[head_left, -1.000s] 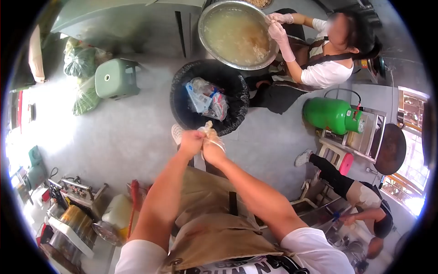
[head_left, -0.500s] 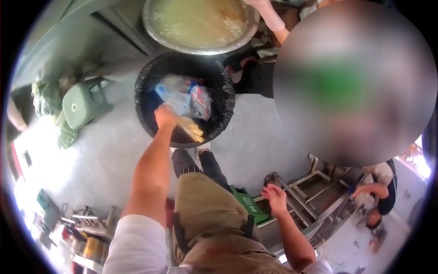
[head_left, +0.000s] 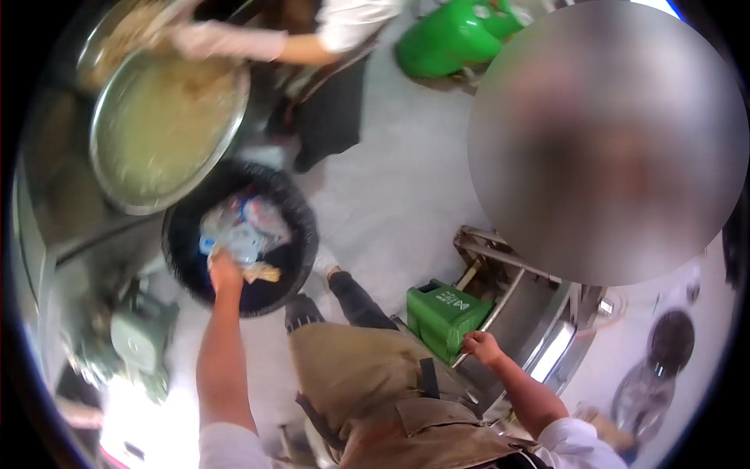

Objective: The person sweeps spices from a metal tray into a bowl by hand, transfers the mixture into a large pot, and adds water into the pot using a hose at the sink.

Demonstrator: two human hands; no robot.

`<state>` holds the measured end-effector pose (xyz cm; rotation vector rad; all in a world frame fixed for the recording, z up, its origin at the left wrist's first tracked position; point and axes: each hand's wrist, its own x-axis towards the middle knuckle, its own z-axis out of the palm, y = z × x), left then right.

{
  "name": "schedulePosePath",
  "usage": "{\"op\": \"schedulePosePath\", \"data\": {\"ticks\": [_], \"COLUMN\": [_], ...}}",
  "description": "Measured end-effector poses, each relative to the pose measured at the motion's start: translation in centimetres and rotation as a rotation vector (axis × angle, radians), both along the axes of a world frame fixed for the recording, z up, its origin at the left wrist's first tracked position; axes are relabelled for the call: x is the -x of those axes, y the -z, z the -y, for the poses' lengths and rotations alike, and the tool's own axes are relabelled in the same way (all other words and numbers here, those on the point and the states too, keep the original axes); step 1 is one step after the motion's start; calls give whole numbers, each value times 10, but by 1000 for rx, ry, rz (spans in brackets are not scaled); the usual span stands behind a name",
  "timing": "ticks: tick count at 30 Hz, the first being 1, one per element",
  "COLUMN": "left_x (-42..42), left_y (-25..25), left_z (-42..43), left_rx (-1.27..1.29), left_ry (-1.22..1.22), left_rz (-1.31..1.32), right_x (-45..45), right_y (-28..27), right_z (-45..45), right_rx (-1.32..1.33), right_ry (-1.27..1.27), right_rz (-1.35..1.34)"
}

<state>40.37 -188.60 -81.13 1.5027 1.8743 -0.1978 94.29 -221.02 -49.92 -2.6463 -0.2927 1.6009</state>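
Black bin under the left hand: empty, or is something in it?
Not empty: crumpled plastic packaging lies inside the black bin, dark liner showing around it. How deep it goes, I cannot tell.

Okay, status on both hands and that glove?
Left hand over black bin, at yellowish glove; grip blurred. Right hand beside green bin. Plastic bags lie in black bin; nothing visibly blocking.
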Motion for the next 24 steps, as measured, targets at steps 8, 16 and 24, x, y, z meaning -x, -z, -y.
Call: {"op": "schedulePosePath", "data": {"ticks": [8, 16, 24], "left_x": [4, -24, -8], "left_y": [48, 45, 86], "left_z": [21, 35, 28], "left_rx": [-29, -130, 16], "left_ry": [360, 480, 971], "left_rz": [-253, 46, -143], "right_x": [22, 56, 46], "right_y": [-36, -38, -26], "right_z": [93, 164, 202], "right_rx": [103, 156, 121], "right_ry": [-20, 132, 97], "right_rz": [191, 124, 54]}}
